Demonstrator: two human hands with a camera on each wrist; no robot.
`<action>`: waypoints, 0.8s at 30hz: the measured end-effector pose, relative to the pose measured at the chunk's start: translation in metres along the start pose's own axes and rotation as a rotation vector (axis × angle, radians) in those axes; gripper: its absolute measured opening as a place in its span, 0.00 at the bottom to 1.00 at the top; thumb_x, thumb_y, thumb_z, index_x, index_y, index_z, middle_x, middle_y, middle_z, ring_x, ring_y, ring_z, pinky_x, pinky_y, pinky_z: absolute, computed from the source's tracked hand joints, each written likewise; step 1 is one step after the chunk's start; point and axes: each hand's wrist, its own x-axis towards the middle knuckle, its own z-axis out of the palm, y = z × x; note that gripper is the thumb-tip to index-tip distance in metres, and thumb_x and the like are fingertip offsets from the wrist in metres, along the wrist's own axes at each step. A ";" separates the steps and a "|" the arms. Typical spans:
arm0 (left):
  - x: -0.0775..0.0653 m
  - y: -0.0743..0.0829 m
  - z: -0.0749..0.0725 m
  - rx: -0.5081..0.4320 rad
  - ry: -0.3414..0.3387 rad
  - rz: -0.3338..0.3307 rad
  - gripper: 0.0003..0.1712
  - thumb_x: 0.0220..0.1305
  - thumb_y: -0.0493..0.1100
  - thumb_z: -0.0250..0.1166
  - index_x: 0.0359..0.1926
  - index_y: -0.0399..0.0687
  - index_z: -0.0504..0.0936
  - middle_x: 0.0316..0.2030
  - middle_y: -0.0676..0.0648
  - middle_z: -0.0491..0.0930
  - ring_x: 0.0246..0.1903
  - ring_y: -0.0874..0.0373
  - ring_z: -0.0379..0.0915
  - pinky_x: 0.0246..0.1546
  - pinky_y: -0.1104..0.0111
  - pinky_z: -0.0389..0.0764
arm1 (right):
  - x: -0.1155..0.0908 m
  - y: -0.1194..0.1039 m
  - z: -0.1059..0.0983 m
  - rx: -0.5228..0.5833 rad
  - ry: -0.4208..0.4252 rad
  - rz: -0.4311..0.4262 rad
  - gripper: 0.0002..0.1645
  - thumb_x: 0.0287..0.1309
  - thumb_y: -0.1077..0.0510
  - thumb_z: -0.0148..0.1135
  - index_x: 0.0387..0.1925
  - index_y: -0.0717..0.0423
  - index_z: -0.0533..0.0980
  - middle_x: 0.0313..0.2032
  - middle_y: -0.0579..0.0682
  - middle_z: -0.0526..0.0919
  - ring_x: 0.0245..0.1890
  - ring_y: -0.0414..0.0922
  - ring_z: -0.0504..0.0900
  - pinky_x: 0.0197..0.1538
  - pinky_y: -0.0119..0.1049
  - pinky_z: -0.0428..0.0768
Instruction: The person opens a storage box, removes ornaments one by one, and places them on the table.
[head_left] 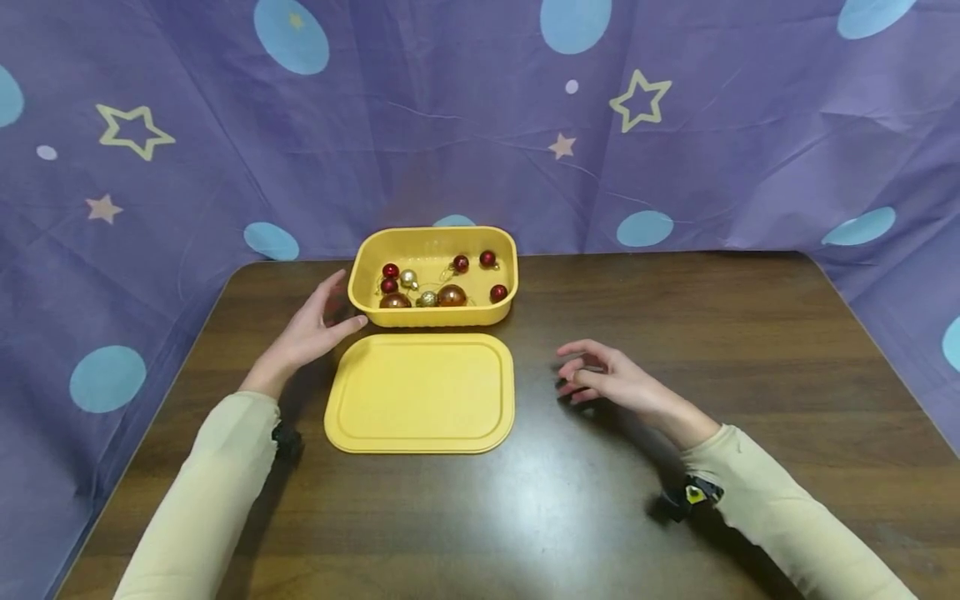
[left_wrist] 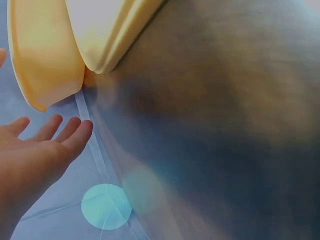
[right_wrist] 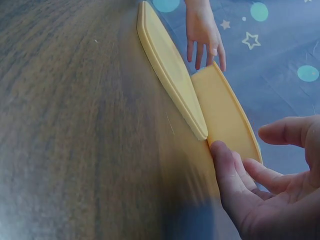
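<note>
A yellow plastic box (head_left: 431, 317) without its lid stands at the far side of the table, holding several small ornament balls: dark red ones (head_left: 461, 263), amber ones (head_left: 452, 296) and pale gold ones (head_left: 408, 278). In front of it the flat yellow lid (head_left: 422, 393) lies on the table. My left hand (head_left: 311, 332) is at the box's left side, fingers spread and thumb near its front left corner; whether it touches cannot be told. To the right of the lid hovers my right hand (head_left: 611, 377), its fingers loosely bent and holding nothing.
The brown wooden table (head_left: 675, 308) reaches back to a purple curtain (head_left: 480, 125) with stars and dots, which also hangs along both sides. A dark wrist device (head_left: 693, 493) sits at the right sleeve's cuff.
</note>
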 end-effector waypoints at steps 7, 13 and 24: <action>0.023 0.012 -0.001 -0.071 -0.063 -0.025 0.54 0.64 0.41 0.63 0.75 0.39 0.32 0.72 0.30 0.43 0.69 0.34 0.44 0.64 0.42 0.52 | -0.002 0.002 -0.002 0.005 0.003 0.006 0.28 0.64 0.69 0.53 0.63 0.74 0.60 0.46 0.72 0.73 0.46 0.60 0.81 0.46 0.46 0.81; 0.032 0.039 0.000 -0.063 -0.120 -0.017 0.57 0.62 0.41 0.64 0.74 0.35 0.30 0.73 0.30 0.32 0.71 0.36 0.32 0.67 0.45 0.41 | -0.002 0.005 -0.003 0.011 0.009 -0.006 0.27 0.64 0.69 0.53 0.62 0.75 0.60 0.44 0.69 0.75 0.45 0.59 0.81 0.46 0.45 0.81; 0.061 0.005 0.004 -0.012 -0.174 -0.074 0.65 0.61 0.54 0.67 0.74 0.55 0.21 0.74 0.43 0.24 0.72 0.44 0.28 0.68 0.48 0.41 | 0.003 0.005 0.000 0.021 0.043 0.010 0.26 0.63 0.69 0.54 0.61 0.73 0.62 0.45 0.69 0.76 0.45 0.57 0.82 0.45 0.46 0.81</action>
